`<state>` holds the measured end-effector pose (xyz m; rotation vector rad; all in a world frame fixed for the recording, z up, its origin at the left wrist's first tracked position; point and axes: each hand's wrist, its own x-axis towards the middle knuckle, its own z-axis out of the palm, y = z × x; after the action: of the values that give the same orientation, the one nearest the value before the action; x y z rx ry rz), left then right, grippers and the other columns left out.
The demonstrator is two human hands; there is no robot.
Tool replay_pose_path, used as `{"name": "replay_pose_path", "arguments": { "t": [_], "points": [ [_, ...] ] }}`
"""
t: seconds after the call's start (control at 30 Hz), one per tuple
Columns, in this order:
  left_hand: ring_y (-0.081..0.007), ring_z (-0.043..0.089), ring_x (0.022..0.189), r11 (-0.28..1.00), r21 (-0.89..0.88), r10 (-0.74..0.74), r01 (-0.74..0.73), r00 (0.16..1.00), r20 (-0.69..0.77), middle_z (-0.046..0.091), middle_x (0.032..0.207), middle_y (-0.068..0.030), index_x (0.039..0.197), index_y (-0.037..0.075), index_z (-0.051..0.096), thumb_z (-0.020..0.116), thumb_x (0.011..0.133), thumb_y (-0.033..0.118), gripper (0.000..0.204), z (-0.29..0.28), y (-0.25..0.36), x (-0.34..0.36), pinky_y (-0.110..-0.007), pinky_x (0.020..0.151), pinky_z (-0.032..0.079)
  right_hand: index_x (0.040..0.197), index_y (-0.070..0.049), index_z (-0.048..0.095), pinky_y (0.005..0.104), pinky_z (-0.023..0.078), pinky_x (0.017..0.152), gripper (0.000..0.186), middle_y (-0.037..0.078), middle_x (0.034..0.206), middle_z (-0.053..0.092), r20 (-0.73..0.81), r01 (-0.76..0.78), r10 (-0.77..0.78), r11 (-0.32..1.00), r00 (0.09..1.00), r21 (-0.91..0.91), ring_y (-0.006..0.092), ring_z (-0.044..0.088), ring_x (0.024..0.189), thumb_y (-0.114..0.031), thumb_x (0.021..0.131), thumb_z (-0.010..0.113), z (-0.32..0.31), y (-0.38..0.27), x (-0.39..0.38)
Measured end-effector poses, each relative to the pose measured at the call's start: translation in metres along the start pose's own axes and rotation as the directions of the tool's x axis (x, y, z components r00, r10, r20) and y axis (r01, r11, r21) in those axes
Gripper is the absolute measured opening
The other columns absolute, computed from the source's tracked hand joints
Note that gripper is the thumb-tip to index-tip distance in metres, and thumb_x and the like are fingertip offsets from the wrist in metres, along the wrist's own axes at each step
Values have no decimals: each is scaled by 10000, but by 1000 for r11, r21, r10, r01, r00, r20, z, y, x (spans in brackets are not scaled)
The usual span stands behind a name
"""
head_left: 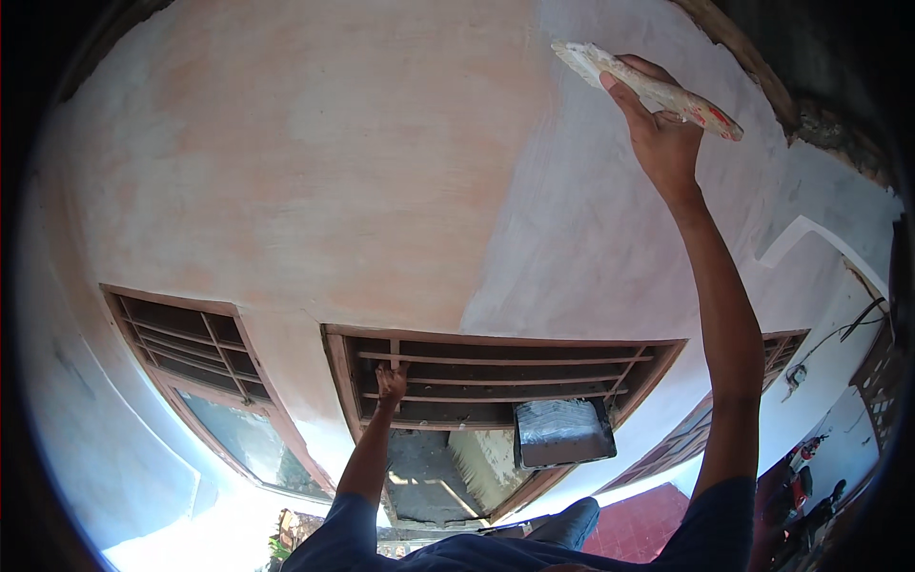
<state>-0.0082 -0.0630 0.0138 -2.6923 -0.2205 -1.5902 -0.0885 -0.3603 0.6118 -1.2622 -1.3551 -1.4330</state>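
Note:
My right hand (660, 133) is raised high against the wall (334, 162) and grips a flat, plaster-smeared trowel (648, 88) with red marks near its handle end. The blade lies against the grey-white fresh coat (591, 229) on the wall's right part. The left part of the wall is pinkish and dry-looking. My left hand (391, 383) is lower down, closed around a wooden slat of the vent frame (496, 367) above a doorway.
A dark tray (562, 431) holding grey plaster rests in the vent frame's lower right. Another slatted window (195, 353) sits to the left, one more (762, 372) to the right. Red floor tiles (639, 524) and a parked motorbike (810, 477) lie below right.

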Motion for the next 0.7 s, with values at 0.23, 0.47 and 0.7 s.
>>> {"name": "replay_pose_path", "arguments": {
  "t": [0.23, 0.47, 0.7],
  "points": [
    [-370, 515, 834, 987, 144, 90, -71, 987, -131, 519, 868, -221, 1100, 232, 565, 545, 797, 130, 320, 4, -2, -9, -465, 683, 449, 784, -5, 638, 356, 479, 603, 202, 116, 729, 640, 23, 415, -465, 767, 885, -490, 253, 624, 697, -187, 727, 706, 28, 27, 97],
    [-367, 502, 813, 982, 181, 96, -62, 978, -184, 495, 874, -249, 1065, 234, 578, 531, 804, 141, 281, 11, 0, -12, -466, 667, 447, 783, -7, 643, 351, 478, 604, 203, 116, 737, 644, 204, 622, -635, 550, 745, -557, 263, 621, 677, -195, 729, 697, 48, 44, 133],
    [-359, 497, 804, 972, 224, 108, -67, 978, -177, 495, 871, -236, 1064, 228, 577, 530, 807, 153, 272, 2, -4, -11, -456, 670, 436, 860, -60, 646, 338, 474, 643, 235, 92, 777, 647, 256, 453, -374, 693, 891, -561, 253, 619, 696, -271, 758, 669, 40, 21, 126]
  ]
}}
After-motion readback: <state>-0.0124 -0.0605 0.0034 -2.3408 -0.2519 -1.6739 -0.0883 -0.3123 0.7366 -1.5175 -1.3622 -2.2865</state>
